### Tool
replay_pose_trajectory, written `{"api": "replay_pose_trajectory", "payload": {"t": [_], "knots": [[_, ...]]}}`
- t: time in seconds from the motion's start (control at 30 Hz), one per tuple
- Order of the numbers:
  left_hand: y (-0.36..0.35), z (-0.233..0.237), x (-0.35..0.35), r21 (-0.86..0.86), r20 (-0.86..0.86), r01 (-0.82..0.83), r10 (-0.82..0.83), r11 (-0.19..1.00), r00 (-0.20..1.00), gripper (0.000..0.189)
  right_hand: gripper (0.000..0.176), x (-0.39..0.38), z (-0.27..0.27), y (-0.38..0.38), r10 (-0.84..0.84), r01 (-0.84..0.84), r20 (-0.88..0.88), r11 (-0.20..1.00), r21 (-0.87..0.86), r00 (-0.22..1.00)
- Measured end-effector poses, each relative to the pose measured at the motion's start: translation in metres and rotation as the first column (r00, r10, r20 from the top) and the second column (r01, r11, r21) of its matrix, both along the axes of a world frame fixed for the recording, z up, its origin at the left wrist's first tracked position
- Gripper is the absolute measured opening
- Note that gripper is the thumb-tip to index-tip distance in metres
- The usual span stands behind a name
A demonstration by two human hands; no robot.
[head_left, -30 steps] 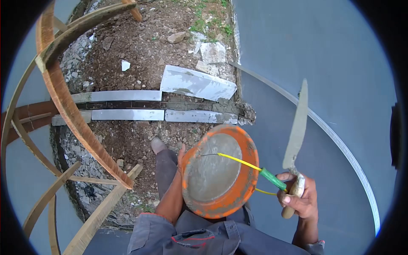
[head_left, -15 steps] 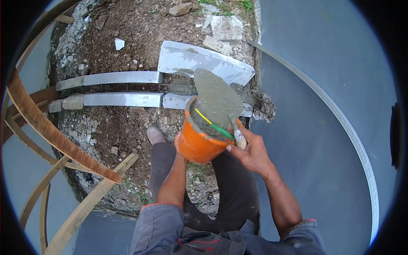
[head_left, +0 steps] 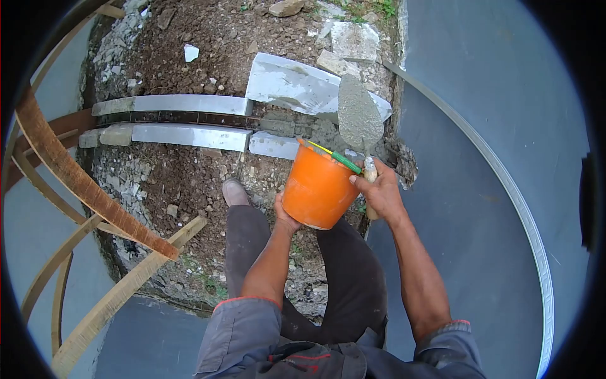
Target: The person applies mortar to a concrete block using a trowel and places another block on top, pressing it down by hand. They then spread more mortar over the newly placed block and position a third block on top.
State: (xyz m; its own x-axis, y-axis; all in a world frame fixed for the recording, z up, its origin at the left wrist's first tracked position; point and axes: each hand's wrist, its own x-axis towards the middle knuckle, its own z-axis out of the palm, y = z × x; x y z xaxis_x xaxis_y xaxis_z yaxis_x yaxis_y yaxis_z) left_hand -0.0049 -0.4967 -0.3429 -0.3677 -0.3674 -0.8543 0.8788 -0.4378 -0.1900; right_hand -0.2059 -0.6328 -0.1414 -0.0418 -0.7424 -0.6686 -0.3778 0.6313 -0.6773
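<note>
An orange bucket [head_left: 320, 188] is tilted away from me over the row of white blocks, its mouth turned from view and its contents hidden. My left hand [head_left: 287, 216] is wrapped around the bucket's lower left side. With my right hand [head_left: 382, 192] I grip the wooden handle of a trowel [head_left: 360, 114], beside the bucket's rim and the green grip [head_left: 347, 162] of its bail. Grey wet mortar coats the trowel's blade. Beyond the bucket, wet mortar [head_left: 287, 124] lies in the channel between a short white block [head_left: 273, 144] and a wide tilted white slab [head_left: 291, 82].
Long white blocks [head_left: 189, 136] border the dark channel to the left. Curved wooden strips [head_left: 82, 180] and a plank [head_left: 136, 290] stand at left. Rubble and soil [head_left: 208, 38] cover the middle. On the right, a thin curved strip [head_left: 499, 158] crosses the grey surface [head_left: 454, 252].
The bucket has tipped forward and moved right, so its mouth no longer shows. The trowel has swung right, off the bucket's opening. The view has shifted slightly.
</note>
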Motion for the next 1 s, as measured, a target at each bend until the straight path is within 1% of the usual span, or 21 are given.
{"api": "replay_pose_trajectory", "payload": {"t": [0.07,0.17,0.2,0.27,0.3,0.4,0.47,0.5,0.57,0.6,0.63,0.67,0.7,0.73,0.77,0.8,0.83,0.87,0.9,0.97,1.0], "knots": [[-0.002,0.001,-0.002,0.014,-0.003,-0.005,0.005,1.0,1.0,0.059,0.025,0.001,-0.004,0.0,-0.034,0.035,0.016,0.998,-0.059,0.999],[-0.006,0.016,-0.005,0.046,0.01,0.009,-0.01,0.999,1.0,0.055,0.023,0.004,-0.001,-0.009,-0.073,0.074,0.019,0.996,-0.043,0.997],[-0.007,0.019,-0.005,0.044,0.014,0.008,-0.009,0.999,1.0,0.055,0.023,0.004,-0.003,-0.011,-0.073,0.074,0.024,0.996,-0.043,0.997],[-0.009,0.022,-0.005,0.053,0.045,-0.006,0.003,0.999,0.999,0.056,0.022,0.004,-0.012,-0.013,-0.063,0.062,-0.006,0.991,-0.118,0.998],[-0.009,0.021,-0.005,0.054,0.046,-0.007,0.005,0.999,0.999,0.056,0.022,0.004,-0.016,-0.015,-0.062,0.061,-0.006,0.991,-0.117,0.998],[-0.022,0.027,0.004,0.004,0.105,-0.01,0.009,1.0,0.994,0.059,0.021,0.011,-0.033,-0.03,-0.091,0.09,-0.003,0.987,-0.13,0.996],[-0.027,0.035,0.013,0.111,0.156,0.11,-0.126,0.988,0.98,0.061,0.019,0.016,-0.05,-0.04,-0.077,0.052,-0.141,0.984,-0.172,0.987],[-0.03,0.036,0.018,0.108,0.167,0.107,-0.124,0.988,0.978,0.061,0.019,0.02,-0.058,-0.044,-0.076,0.052,-0.131,0.983,-0.176,0.989],[-0.041,0.038,0.026,0.169,0.256,0.164,-0.204,0.972,0.945,0.067,0.022,0.027,-0.069,-0.056,-0.134,0.102,-0.111,0.96,-0.261,0.985],[-0.047,0.039,0.027,0.173,0.256,0.166,-0.207,0.971,0.944,0.067,0.026,0.029,-0.07,-0.064,-0.068,-0.031,-0.341,0.96,-0.277,0.938],[-0.053,0.039,0.031,0.261,0.33,0.206,-0.287,0.943,0.899,0.072,0.026,0.029,-0.075,-0.065,-0.073,-0.022,-0.342,0.964,-0.267,0.937],[-0.06,0.043,0.036,0.343,0.395,0.236,-0.367,0.909,0.842,0.077,0.028,0.028,-0.083,-0.068,-0.091,0.026,-0.272,0.972,-0.232,0.958],[-0.073,0.047,0.041,0.329,0.4,0.242,-0.367,0.913,0.84,0.077,0.029,0.028,-0.086,-0.079,-0.112,0.069,-0.2,0.975,-0.212,0.973],[-0.08,0.051,0.046,0.237,0.422,0.298,-0.375,0.925,0.825,0.08,0.029,0.027,-0.089,-0.078,-0.094,0.027,-0.208,0.952,-0.306,0.974],[-0.07,0.055,0.048,0.167,0.433,0.354,-0.391,0.92,0.812,0.084,0.029,0.021,-0.09,-0.074,-0.101,0.036,-0.217,0.958,-0.285,0.971],[-0.073,0.047,0.048,0.233,0.395,0.386,-0.449,0.893,0.801,0.086,0.03,0.015,-0.09,-0.075,-0.061,-0.014,-0.307,0.972,-0.235,0.95],[-0.074,0.044,0.044,0.222,0.401,0.39,-0.448,0.894,0.799,0.086,0.031,0.011,-0.089,-0.088,-0.025,-0.064,-0.387,0.975,-0.214,0.922],[-0.08,0.048,0.037,0.209,0.418,0.407,-0.457,0.89,0.785,0.086,0.033,0.005,-0.08,-0.089,-0.026,-0.067,-0.396,0.974,-0.218,0.918],[-0.085,0.048,0.027,0.2,0.432,0.423,-0.467,0.884,0.772,0.086,0.033,-0.005,-0.083,-0.095,-0.032,-0.064,-0.394,0.971,-0.23,0.919],[-0.085,0.045,0.001,0.215,0.404,0.476,-0.521,0.853,0.752,0.084,0.03,-0.027,-0.088,-0.085,-0.146,0.087,-0.199,0.956,-0.281,0.969],[-0.079,0.047,-0.002,0.222,0.397,0.479,-0.527,0.849,0.751,0.084,0.03,-0.034,-0.092,-0.078,-0.147,0.089,-0.203,0.958,-0.272,0.968]]}}
